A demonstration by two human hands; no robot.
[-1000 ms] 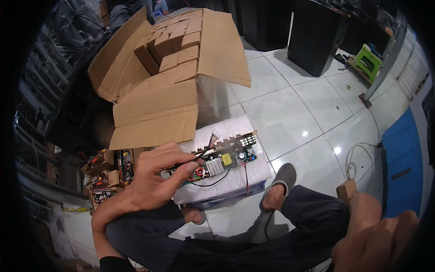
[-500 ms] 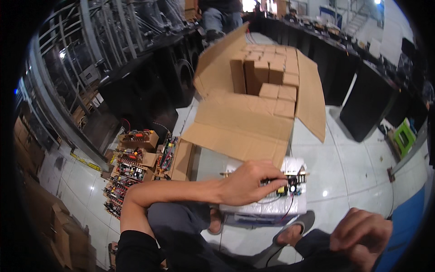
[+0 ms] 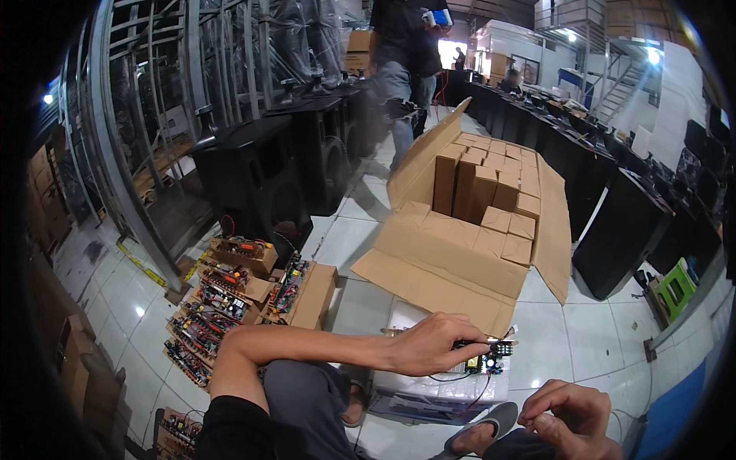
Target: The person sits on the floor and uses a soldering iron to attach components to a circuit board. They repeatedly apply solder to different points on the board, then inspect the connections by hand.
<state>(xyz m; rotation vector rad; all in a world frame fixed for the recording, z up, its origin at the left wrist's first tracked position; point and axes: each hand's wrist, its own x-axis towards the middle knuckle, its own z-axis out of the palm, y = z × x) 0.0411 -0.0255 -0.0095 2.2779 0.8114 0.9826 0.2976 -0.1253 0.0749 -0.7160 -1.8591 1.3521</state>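
My left hand [image 3: 437,345] reaches across from the left, its thumb and fingers closed on the edge of a circuit board [image 3: 494,362]. The board carries black and yellow parts, with thin wires hanging from it. Beneath it stands a white plastic-wrapped box [image 3: 429,399] between my feet. Nearer me and to the right, my right hand [image 3: 573,418] hovers above my knee, apart from the board. Its fingers are curled with the thumb against them; whatever they pinch, if anything, is too small to make out.
A large open carton [image 3: 452,264] packed with small brown boxes stands ahead. Rows of circuit boards [image 3: 207,326] lie on the floor to the left, near black speaker cabinets [image 3: 253,172]. A person [image 3: 402,69] stands behind the carton. A green stool [image 3: 676,290] is at the right.
The view has tilted up, revealing more of the person behind the carton. My left hand keeps its grip on the board. My right hand has shifted left, its fingers now more clearly curled.
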